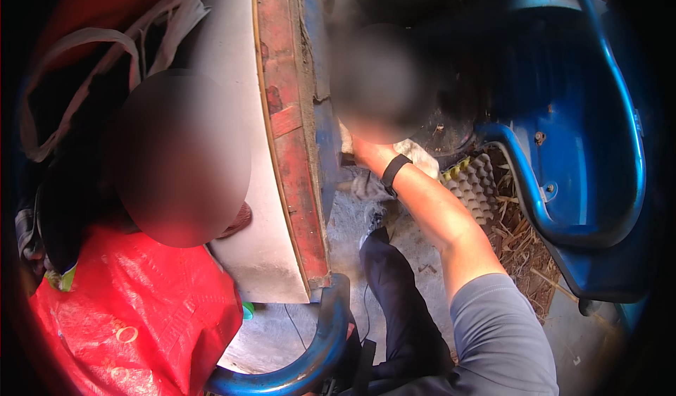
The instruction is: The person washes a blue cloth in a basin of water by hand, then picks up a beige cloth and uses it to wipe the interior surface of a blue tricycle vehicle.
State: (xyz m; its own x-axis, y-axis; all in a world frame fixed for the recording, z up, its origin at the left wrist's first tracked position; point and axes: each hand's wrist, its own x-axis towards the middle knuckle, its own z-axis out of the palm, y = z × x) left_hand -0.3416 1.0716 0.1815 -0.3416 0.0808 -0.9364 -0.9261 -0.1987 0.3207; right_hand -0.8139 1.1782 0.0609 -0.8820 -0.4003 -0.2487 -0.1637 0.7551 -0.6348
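Note:
My right arm reaches forward, a black band (396,170) around its wrist. Only the base of my right hand (372,150) shows; a blurred patch covers the fingers, so what they hold is hidden. The hand is beside the blue side (328,158) of a long panel-topped piece with a worn red edge (296,153) and a pale top (264,258). Whitish material, perhaps cloth (420,158), lies just right of the wrist. Below the wrist is a greyish, crumpled item (369,186). My left hand is out of view.
A red plastic bag (153,301) fills the lower left, near a curved blue metal tube (296,372). To the right stand a moulded egg tray (472,187), dry plant litter (520,248) and a blue metal body (573,158) with a rounded rail. Another blurred patch covers the left.

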